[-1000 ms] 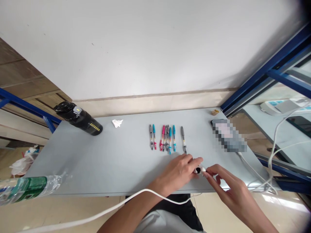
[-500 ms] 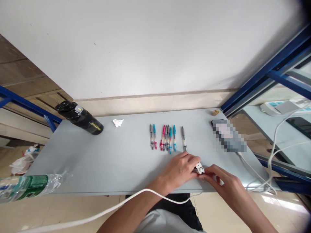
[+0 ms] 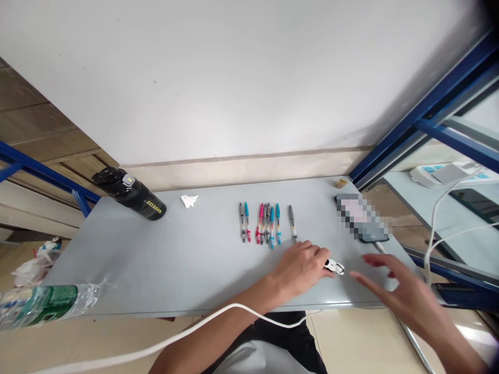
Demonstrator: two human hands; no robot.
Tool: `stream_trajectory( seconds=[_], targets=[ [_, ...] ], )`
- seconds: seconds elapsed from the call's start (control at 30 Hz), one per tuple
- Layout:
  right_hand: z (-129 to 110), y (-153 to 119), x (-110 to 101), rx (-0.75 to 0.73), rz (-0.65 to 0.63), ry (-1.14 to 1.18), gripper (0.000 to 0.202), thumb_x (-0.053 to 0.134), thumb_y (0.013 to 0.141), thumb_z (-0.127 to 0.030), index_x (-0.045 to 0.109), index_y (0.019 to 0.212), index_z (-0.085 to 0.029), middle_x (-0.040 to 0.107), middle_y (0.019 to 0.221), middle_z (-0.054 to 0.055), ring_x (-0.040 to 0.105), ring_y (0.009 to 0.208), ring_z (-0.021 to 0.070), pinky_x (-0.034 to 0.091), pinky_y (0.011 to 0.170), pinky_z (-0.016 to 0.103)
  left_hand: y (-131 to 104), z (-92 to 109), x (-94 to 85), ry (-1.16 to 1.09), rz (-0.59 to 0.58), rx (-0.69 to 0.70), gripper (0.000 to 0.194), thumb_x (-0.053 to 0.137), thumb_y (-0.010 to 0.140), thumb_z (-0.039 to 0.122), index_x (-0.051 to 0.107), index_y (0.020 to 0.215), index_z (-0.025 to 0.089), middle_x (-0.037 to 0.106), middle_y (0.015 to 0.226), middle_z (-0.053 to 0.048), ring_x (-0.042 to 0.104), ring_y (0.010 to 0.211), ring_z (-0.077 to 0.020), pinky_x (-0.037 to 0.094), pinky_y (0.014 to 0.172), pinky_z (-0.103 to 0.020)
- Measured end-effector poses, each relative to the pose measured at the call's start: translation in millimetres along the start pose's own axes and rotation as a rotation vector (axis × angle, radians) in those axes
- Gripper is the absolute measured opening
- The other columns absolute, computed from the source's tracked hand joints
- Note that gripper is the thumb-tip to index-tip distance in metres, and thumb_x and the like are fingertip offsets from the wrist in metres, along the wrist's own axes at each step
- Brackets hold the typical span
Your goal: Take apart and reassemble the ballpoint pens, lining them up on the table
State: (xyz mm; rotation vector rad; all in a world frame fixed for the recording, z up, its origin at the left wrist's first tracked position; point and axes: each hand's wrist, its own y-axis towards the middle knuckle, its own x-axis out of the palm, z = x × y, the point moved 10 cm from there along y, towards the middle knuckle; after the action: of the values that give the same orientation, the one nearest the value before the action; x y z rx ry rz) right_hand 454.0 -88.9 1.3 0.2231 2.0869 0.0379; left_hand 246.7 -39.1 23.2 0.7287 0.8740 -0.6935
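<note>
My left hand (image 3: 306,265) is closed around a small white object (image 3: 334,267), whose end sticks out to the right of the fingers; what it is I cannot make out. To its right, my right hand (image 3: 397,283) is blurred, with thumb and fingers apart and nothing between them. Just beyond my left hand lies a grey pen (image 3: 292,221). Farther left, several pens with grey, pink and blue parts lie side by side, among them a blue pen (image 3: 272,227) and a pink pen (image 3: 260,223).
On the grey table (image 3: 175,270) are a black bottle (image 3: 134,197), crumpled tissue (image 3: 189,201), a phone (image 3: 360,215) with a cable and a small brown item (image 3: 341,183). A green-labelled plastic bottle (image 3: 54,303) is at the left. A white cable (image 3: 187,337) crosses in front.
My right hand has come away from the white object and moved right, its fingers opening. My left hand has shifted slightly right, still holding the object. The view has tilted a little.
</note>
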Motion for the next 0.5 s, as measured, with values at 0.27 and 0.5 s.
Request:
stream_trajectory(
  seconds=[0.27,0.5],
  targets=[
    [74.8,48.1,-11.6,0.248,0.025,-0.33,0.059,0.047,0.096,-0.067,0.071,0.106,-0.014,0.073,0.106,0.027,0.067,0.115,0.0444,0.047,0.098,0.05,59.4,12.9,19.1,0.167,0.021,0.021,0.035,0.074,0.1,0.043,0.067,0.116,0.012,0.072,0.111,-0.013,0.067,0.108,-0.0314,0.054,0.091,-0.042],
    [102.0,60.2,-9.7,0.438,-0.105,-0.123,0.036,0.06,0.086,-0.057,0.069,0.082,-0.022,0.073,0.074,0.016,0.071,0.069,0.036,0.048,0.067,0.042,99.0,28.5,39.0,0.139,0.063,0.29,0.036,0.05,0.111,0.035,0.071,0.126,0.01,0.053,0.163,-0.02,0.04,0.158,-0.0317,0.048,0.118,-0.044]
  ],
)
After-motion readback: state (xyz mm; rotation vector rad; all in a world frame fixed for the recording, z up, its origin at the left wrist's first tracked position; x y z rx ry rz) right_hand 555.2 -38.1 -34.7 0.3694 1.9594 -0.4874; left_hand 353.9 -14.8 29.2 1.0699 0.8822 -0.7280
